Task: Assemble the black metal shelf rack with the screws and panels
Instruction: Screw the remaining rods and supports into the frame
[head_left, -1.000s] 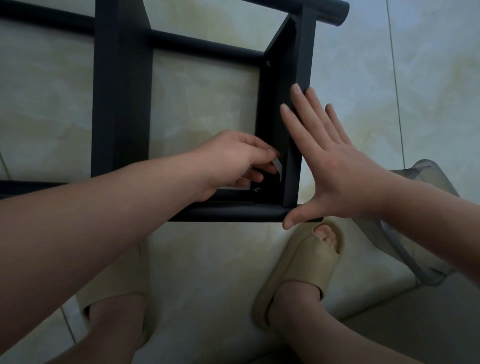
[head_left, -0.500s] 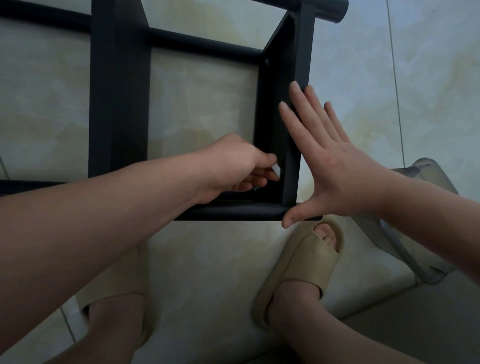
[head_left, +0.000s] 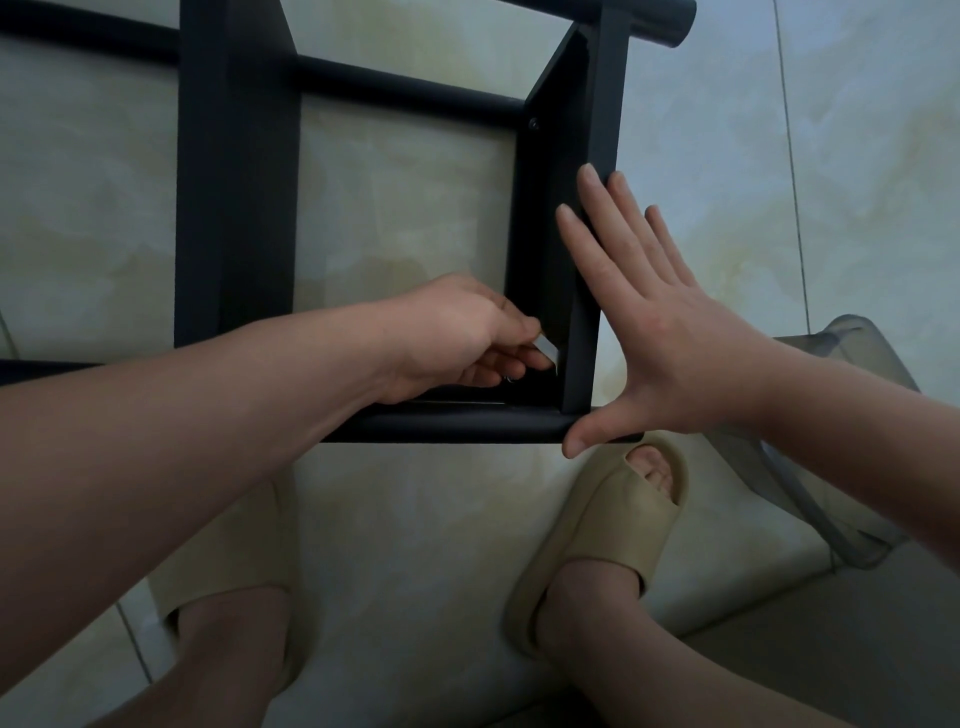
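two hands work one corner of the rack. the left hand is curled, with thumb and forefinger pinching a small flat silvery tool. the tool's tip sits in the inside corner just past the knuckles; i cannot tell whether it is a wrench or a key. a glint of metal under its fingers may be a screw, but it is too small to be sure. the right hand is spread wide and grips nothing. its straight fingers lie flat against the outer face of the upright side panel, and its thumb reaches down to the end of the round front tube.

the rack lies on the tiled floor, running away from both hands and off past the left forearm. a seated screw head shows at the panel's far corner, beyond the right fingertips.

i judge the metal to be stiff, hard to damage and fairly light, though awkward to move as one piece. the smooth paint looks likely to slide under a palm, and a half-tightened joint would let the panel swing. bracing the flat face near the joint seems the best hold.

near the wrists are two beige slippers, and a grey translucent plastic container sits under the right forearm.
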